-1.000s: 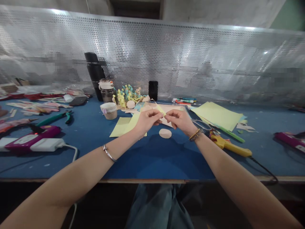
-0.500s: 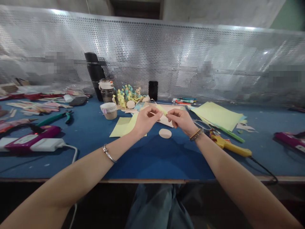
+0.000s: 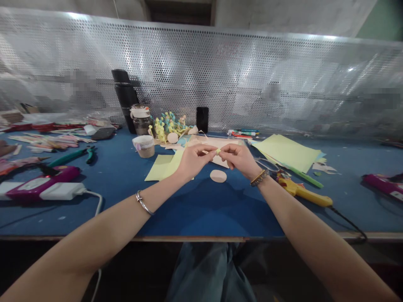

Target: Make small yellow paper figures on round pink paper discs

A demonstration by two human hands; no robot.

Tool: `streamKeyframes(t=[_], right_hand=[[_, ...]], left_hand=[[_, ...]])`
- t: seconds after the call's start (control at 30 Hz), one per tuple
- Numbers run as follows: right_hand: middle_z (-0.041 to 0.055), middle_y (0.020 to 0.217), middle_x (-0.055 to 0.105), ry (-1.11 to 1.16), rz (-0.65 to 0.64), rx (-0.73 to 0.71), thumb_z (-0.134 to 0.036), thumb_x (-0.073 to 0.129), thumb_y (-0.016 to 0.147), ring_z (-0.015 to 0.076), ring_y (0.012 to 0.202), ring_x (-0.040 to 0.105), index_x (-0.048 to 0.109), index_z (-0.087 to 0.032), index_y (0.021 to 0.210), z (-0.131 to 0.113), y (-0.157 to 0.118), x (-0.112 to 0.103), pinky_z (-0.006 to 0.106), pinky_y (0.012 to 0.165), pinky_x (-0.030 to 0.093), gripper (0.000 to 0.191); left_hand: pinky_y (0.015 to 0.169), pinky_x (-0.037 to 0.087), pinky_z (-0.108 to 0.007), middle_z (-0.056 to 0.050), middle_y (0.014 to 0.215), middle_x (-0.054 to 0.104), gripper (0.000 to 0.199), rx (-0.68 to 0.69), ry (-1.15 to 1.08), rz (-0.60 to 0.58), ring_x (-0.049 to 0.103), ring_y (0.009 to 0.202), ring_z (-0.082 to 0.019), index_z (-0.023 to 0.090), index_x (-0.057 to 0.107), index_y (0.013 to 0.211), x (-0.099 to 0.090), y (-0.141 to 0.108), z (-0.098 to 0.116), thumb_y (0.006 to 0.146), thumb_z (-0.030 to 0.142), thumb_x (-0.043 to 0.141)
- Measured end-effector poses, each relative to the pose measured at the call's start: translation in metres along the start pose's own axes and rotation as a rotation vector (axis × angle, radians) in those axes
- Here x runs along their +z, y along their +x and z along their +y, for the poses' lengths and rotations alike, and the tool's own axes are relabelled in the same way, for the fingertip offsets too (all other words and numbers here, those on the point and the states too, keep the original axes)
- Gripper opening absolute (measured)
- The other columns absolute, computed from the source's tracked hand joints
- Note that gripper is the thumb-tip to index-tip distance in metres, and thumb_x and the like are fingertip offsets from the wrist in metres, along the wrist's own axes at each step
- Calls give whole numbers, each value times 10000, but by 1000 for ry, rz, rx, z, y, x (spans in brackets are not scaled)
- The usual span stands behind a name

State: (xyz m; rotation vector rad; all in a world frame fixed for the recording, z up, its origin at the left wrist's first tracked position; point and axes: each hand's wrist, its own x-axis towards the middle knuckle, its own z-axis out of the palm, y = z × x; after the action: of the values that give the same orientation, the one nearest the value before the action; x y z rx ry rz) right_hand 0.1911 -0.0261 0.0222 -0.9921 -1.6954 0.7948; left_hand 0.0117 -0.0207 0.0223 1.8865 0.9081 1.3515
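A small piece of yellow-green paper [image 3: 218, 151] is pinched between my two hands above the middle of the blue table. My left hand [image 3: 197, 158] grips its left side with thumb and fingers, covering most of it. From the right, my right hand [image 3: 238, 157] pinches the other end. Just below the hands a pale oval disc [image 3: 218, 176] lies on the table. Yellow-green sheets [image 3: 160, 167] rest beside and partly behind my left hand. Behind both hands lies pale pink paper [image 3: 223, 161].
A yellow glue gun [image 3: 310, 196] and green pen [image 3: 305, 177] lie right, near stacked yellow-green sheets [image 3: 286, 152]. A cup [image 3: 144, 147], jar [image 3: 140, 119], paper flowers [image 3: 161, 129] and phone [image 3: 202, 119] stand behind. Left are pliers [image 3: 67, 157] and a purple power strip [image 3: 44, 182].
My left fingers have straightened and slid closer to my right fingertips. Less of the yellow-green paper shows between the hands. My right hand has barely moved.
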Motion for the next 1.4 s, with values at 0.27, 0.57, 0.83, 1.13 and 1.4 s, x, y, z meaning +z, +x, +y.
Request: streamKeyframes(t=[0.27,0.57,0.83,1.13,1.4], right_hand=[[-25,642,588,-30,-15,-17,-413,665,764,34,379,442,604,-157,741,1,0,1,202,385,346,264],[-21,630,580,-24,44,-14,-439,632,796,40,389,450,634,-156,774,2,1,-1,200,391,342,283],[-8,660,604,-85,3,-15,-452,676,753,41,407,424,648,-165,758,-1,-1,1,217,406,326,288],[-51,503,514,-108,-18,-25,-434,638,790,47,387,398,619,-171,730,-2,-1,0,217,419,309,270],[-14,599,583,10,37,7,-483,567,830,44,374,444,645,-155,766,4,3,-1,200,381,325,343]], left_hand=[[659,538,-259,-54,806,717,230,-203,-147,-26,656,695,-135,173,719,819,1,2,-1,721,381,707],[628,516,-205,-56,875,721,243,-344,-291,37,675,684,-108,159,698,873,1,4,-1,730,355,708],[642,529,-229,-58,879,723,207,-259,-206,16,675,676,-118,169,693,840,2,2,0,742,351,693],[662,544,-258,-66,860,715,259,-188,-169,-19,682,726,-148,163,681,899,1,1,0,723,350,710],[647,534,-244,-58,850,718,265,-323,-283,71,679,671,-125,155,685,898,1,4,2,697,322,730]])
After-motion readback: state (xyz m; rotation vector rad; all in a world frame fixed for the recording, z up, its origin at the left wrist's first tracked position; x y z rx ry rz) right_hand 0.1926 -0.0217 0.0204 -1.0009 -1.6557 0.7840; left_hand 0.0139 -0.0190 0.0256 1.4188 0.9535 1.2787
